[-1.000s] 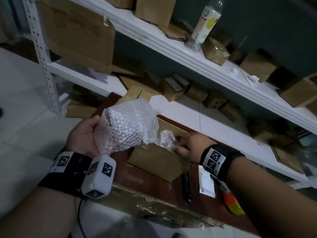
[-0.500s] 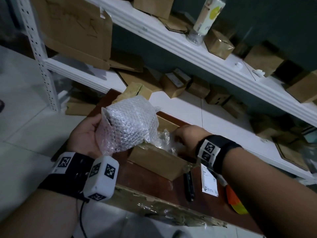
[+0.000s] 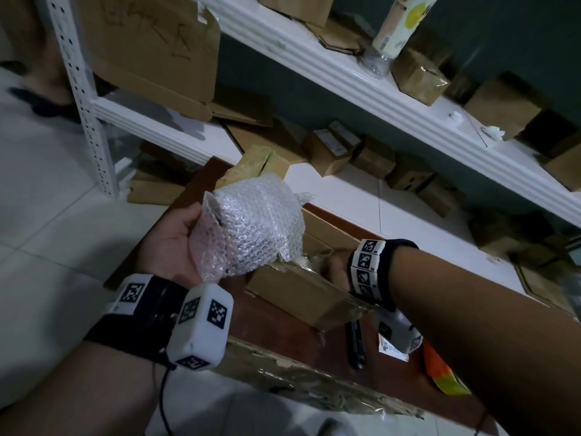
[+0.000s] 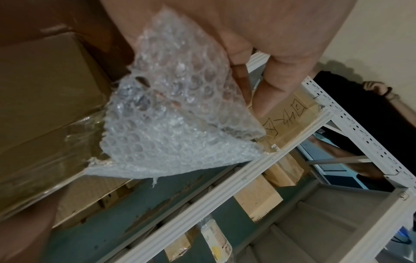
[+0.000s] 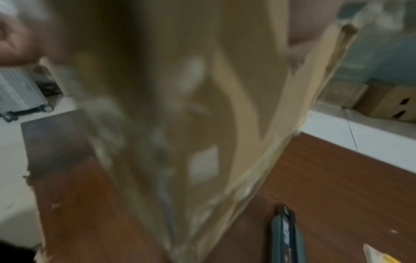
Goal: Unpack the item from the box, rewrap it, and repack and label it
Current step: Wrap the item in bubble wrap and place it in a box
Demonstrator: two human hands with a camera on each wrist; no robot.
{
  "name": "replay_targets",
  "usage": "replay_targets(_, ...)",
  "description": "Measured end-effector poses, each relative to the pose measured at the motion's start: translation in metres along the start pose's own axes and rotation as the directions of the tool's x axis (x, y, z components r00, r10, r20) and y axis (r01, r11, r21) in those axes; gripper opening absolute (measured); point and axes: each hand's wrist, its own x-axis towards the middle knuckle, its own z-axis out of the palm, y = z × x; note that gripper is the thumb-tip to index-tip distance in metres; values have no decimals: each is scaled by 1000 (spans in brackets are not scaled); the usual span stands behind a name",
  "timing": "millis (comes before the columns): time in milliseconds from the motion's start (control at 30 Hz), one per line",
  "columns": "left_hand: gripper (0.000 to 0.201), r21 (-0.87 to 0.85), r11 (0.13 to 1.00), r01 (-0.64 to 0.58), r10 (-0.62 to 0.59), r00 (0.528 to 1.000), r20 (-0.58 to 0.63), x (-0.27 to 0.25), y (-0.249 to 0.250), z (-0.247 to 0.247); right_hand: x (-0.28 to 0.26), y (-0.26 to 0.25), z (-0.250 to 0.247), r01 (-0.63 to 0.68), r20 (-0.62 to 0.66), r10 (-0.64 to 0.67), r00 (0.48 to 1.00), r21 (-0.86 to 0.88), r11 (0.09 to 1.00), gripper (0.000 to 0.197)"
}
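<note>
Right hand (image 3: pixel 334 269) mostly hidden behind the box (image 3: pixel 301 292); its grip unclear.

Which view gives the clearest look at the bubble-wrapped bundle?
The head view: the whole bubble-wrapped bundle shows, held up in the left hand above the cardboard box. The left wrist view shows only a close flap of the wrap by the fingers. The right wrist view is blurred and mostly filled by the box.
</note>
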Motion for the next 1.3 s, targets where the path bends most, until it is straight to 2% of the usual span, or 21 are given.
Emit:
replay_targets(100,37,27,1000,0,-1,1000,21,0,1,-1,10,15,1,-36,83,45,996,-109,993,44)
replay_targets(200,33,4,1000,-14,14,999,52,2,-1,-1,-19,-22,-16,-31,61,39,997,-116,993,28)
replay_targets(300,36,17,1000,-15,13,996,89,-1,0,3,-41,-35,-27,-213,-90,199,976,-190,958,33)
replay_targets(400,63,50,998,35,-42,990,135,1,1,-2,-74,-49,-47,-238,-275,189,943,-157,959,29)
replay_targets(433,68,57,997,51,-60,983,171,1,-1,-3,-86,-51,-52,-207,-349,180,920,-42,977,25)
replay_targets(533,38,43,996,77,-87,934,346,-2,-7,-6,-120,-59,-57,34,-565,149,812,300,953,13)
replay_targets(567,34,54,995,82,-97,900,424,-6,-8,-5,-127,-63,-55,138,-604,140,785,391,910,15)
replay_targets(633,22,68,994,83,-107,827,551,-13,-10,-1,-141,-71,-49,310,-653,95,751,476,823,40)
replay_targets(700,43,64,989,130,-142,774,617,-15,-11,0,-152,-77,-43,344,-703,-20,711,322,882,72)
replay_targets(767,48,99,983,156,-183,745,641,-19,-13,1,-159,-81,-37,287,-709,-155,688,70,955,97)
replay_targets(800,45,120,982,146,-189,733,653,-22,-15,2,-162,-84,-35,261,-698,-198,688,-17,965,101)
replay_targets(833,43,126,983,132,-183,730,659,-24,-15,0,-165,-86,-33,248,-690,-226,688,-69,966,97)
replay_targets(900,32,76,986,148,-159,717,679,-31,-15,-1,-169,-87,-30,232,-688,-257,678,-132,964,72)
replay_targets(967,19,57,989,139,-140,715,685,-38,-13,0,-177,-89,-29,190,-714,-224,663,-129,973,54)
replay_targets(1000,22,59,993,98,-112,757,643,-41,-13,2,-183,-91,-29,177,-720,-175,672,-73,982,49)
replay_targets(1067,24,56,996,-65,28,866,500,-47,-14,6,-192,-88,-30,180,-733,-47,678,104,978,41)
replay_targets(1100,21,62,985,-162,122,901,417,-48,-15,7,-196,-87,-29,207,-736,32,676,232,950,39)
replay_targets(1133,23,107,961,-256,204,914,351,-47,-17,8,-200,-86,-27,250,-725,104,681,363,898,37)
replay_targets(1200,38,287,865,-411,342,903,261,-46,-22,8,-204,-84,-19,289,-663,246,707,588,756,35)
replay_targets(1233,40,382,780,-496,428,867,255,-47,-25,8,-204,-83,-15,292,-622,301,723,670,683,34)
replay_targets(1300,37,562,518,-645,552,754,357,-50,-31,10,-199,-80,-5,291,-561,374,738,765,574,29)
